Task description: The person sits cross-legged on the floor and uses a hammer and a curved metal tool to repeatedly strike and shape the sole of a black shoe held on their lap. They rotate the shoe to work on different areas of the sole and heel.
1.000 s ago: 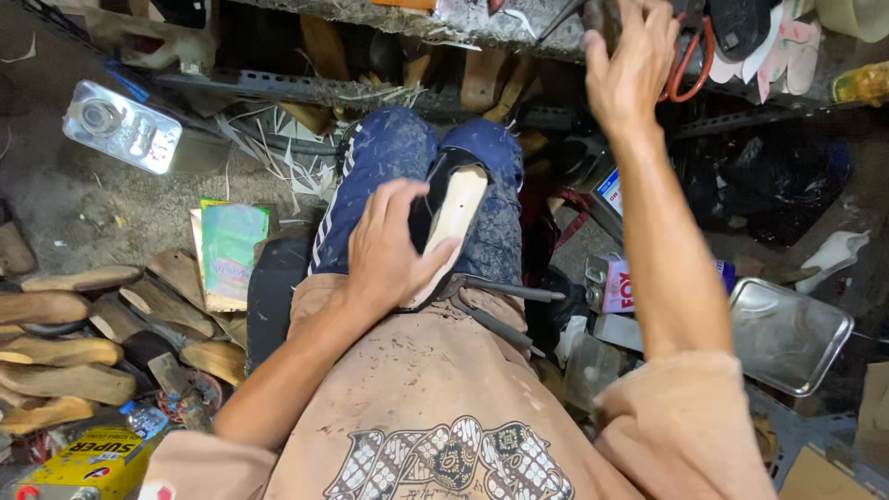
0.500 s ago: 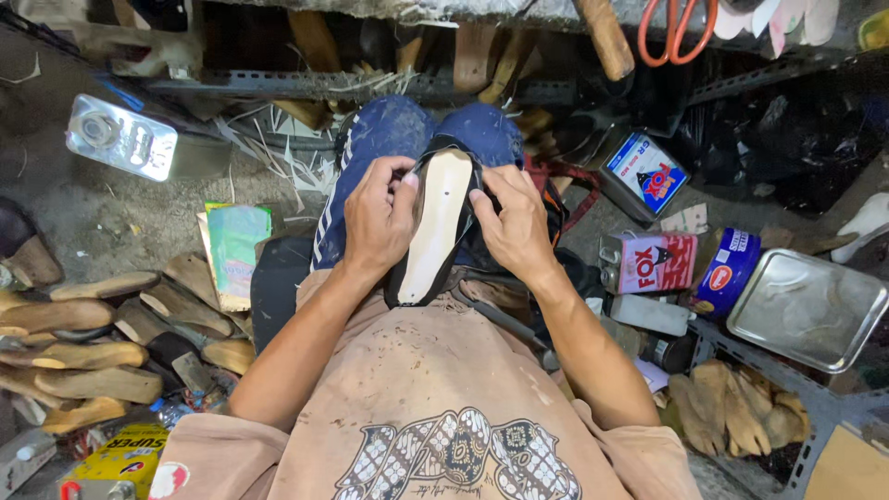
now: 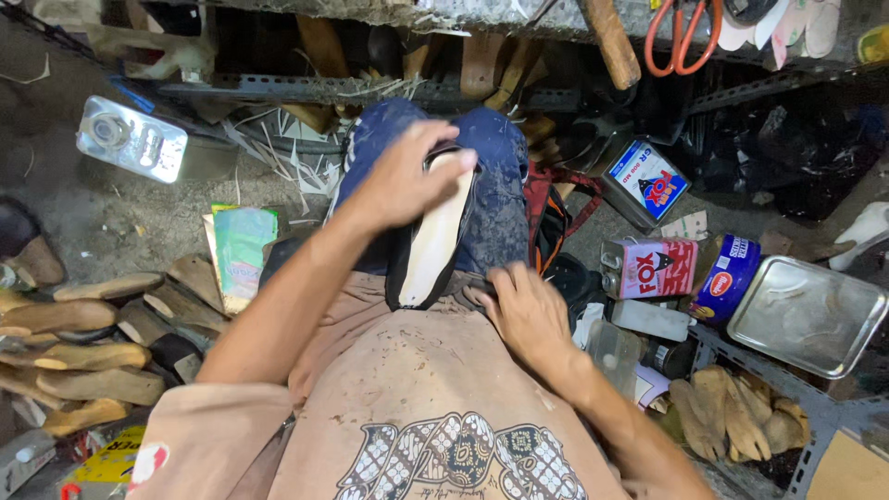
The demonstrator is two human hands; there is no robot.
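A black shoe [image 3: 435, 243] with a pale cream sole facing up lies along my lap, between my knees in blue jeans [image 3: 500, 199]. My left hand [image 3: 403, 176] rests on the shoe's far end, fingers curled over its tip. My right hand [image 3: 526, 313] lies at the shoe's near end on my right thigh, fingers pressed against the edge of my tan shirt, holding nothing that I can see.
Wooden shoe lasts [image 3: 69, 347] are piled at the left. A metal can [image 3: 131, 139] lies on the floor at far left. Glue tins [image 3: 648, 268], a blue round tin [image 3: 727, 276] and a metal tray [image 3: 806, 315] crowd the right. Orange-handled scissors [image 3: 681, 32] hang above.
My right hand came down from the shelf to the shoe, then slid back to its near end by my thigh. My left hand moved up to the shoe's far tip.
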